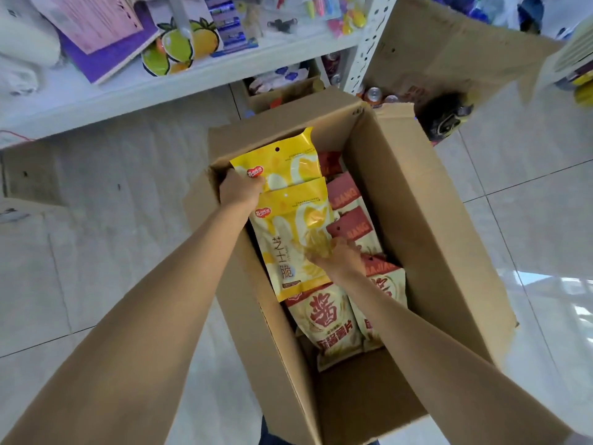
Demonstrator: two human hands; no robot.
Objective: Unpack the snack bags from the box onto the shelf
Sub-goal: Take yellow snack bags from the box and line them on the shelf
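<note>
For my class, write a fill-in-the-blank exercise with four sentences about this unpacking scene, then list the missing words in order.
1. The left hand grips the top of a ____ snack bag.
2. The snack bags lie inside an open ____ box.
3. The right hand touches the lower yellow bag; beside it lie bags with ____ tops.
4. The box stands on a ____ floor.

Missing words: yellow; cardboard; red; tiled

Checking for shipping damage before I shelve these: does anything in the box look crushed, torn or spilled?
Nothing stands out. The yellow bags held by the left hand and right hand look intact, as do the red-and-cream bags in the box. No spill shows.
</note>
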